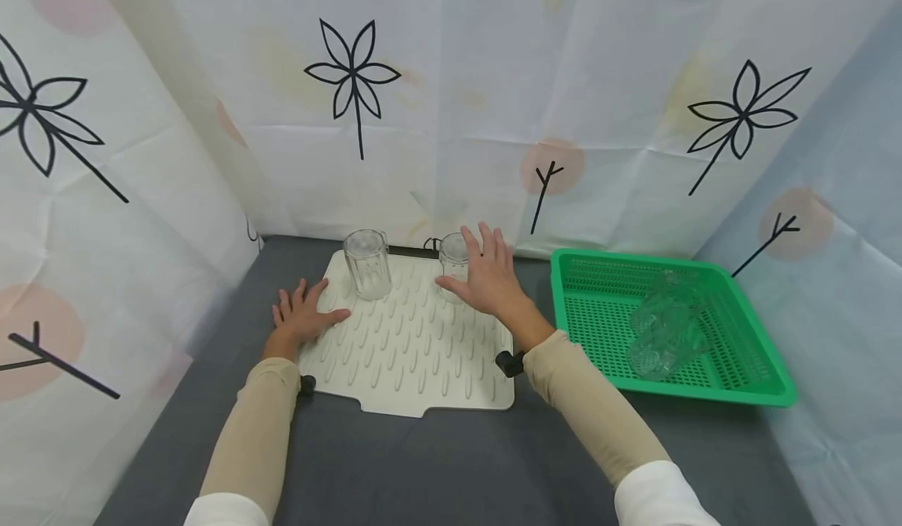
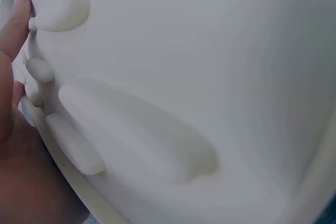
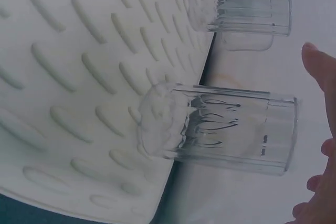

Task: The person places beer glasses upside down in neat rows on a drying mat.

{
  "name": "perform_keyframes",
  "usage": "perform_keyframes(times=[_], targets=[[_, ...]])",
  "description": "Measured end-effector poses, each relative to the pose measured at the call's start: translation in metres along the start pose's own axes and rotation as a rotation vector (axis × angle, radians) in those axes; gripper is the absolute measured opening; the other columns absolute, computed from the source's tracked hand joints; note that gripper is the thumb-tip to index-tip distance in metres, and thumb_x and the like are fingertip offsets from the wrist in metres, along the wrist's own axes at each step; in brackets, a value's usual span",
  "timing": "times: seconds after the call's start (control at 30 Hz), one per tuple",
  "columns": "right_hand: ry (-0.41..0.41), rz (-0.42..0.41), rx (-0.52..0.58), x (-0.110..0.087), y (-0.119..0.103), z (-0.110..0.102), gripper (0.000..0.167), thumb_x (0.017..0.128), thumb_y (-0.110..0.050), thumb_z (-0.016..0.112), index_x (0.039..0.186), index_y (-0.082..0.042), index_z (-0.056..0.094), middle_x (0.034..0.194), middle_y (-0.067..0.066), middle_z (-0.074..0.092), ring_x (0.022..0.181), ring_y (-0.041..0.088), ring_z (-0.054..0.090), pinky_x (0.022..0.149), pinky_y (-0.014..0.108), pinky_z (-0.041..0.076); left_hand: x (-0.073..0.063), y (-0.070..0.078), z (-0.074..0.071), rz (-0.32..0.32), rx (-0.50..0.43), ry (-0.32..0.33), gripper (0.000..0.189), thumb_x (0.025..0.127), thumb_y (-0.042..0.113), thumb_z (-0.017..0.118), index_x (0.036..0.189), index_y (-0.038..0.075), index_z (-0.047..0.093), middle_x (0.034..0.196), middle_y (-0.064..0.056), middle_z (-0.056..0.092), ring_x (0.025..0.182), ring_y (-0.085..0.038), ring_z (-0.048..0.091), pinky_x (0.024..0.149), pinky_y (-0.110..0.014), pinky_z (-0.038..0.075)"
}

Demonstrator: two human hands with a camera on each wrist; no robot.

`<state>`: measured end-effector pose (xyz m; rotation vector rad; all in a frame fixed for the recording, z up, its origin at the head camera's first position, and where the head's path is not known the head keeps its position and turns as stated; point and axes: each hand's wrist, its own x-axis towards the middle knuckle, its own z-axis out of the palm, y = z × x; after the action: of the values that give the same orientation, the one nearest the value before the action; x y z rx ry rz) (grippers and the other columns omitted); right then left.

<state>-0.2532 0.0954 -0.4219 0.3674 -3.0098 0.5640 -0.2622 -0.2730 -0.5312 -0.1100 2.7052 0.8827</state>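
Note:
A white ridged drying mat [image 1: 409,369] lies on the dark table. My left hand [image 1: 299,318] rests at its left edge with fingers and thumb spread; the left wrist view has that hand [image 2: 26,171] beside the raised ridges, holding nothing. Near the mat's far left stands a clear glass mug [image 1: 368,268]. Toward the far right corner stands a second clear glass [image 1: 451,253], partly covered by my right hand [image 1: 489,279] in the head view. In the right wrist view a gap shows between this glass [image 3: 231,129] and the right hand's extended fingers [image 3: 317,64].
To the right sits a green perforated basket [image 1: 690,395] with several clear glasses [image 1: 662,334] lying inside. A patterned white curtain [image 1: 465,103] hangs behind the table [image 1: 451,471] and along both sides.

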Motion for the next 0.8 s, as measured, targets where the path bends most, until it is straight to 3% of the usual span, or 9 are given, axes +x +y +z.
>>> perform_keyframes(times=[0.3, 0.63, 0.8], targets=[[-0.029, -0.078, -0.124, -0.005, 0.010, -0.023, 0.093, 0.096, -0.071, 0.050, 0.166, -0.024, 0.010, 0.174, 0.012, -0.005, 0.160, 0.044, -0.003, 0.126, 0.070, 0.004, -0.002, 0.006, -0.004, -0.009, 0.017, -0.002, 0.100, 0.092, 0.065, 0.063, 0.166, 0.022, 0.011, 0.169, -0.024, -0.017, 0.149, -0.054, -0.032, 0.117, -0.074, -0.020], [-0.005, -0.060, -0.135, -0.019, 0.032, -0.049, 0.094, 0.096, -0.066, 0.055, 0.166, -0.019, 0.014, 0.173, 0.016, -0.004, 0.159, 0.048, -0.001, 0.124, 0.074, 0.003, 0.000, -0.001, -0.002, 0.003, 0.006, 0.024, 0.111, 0.083, 0.080, 0.061, 0.166, 0.027, 0.010, 0.170, -0.022, -0.018, 0.149, -0.052, -0.033, 0.117, -0.073, -0.022], [-0.009, -0.010, -0.150, -0.028, 0.049, -0.061, 0.094, 0.097, -0.066, 0.054, 0.166, -0.018, 0.013, 0.173, 0.017, -0.004, 0.159, 0.047, -0.004, 0.124, 0.074, 0.001, -0.003, 0.004, -0.002, -0.004, 0.001, -0.002, 0.105, 0.088, 0.071, 0.063, 0.166, 0.025, 0.010, 0.170, -0.023, -0.020, 0.149, -0.052, -0.034, 0.117, -0.073, -0.023]])
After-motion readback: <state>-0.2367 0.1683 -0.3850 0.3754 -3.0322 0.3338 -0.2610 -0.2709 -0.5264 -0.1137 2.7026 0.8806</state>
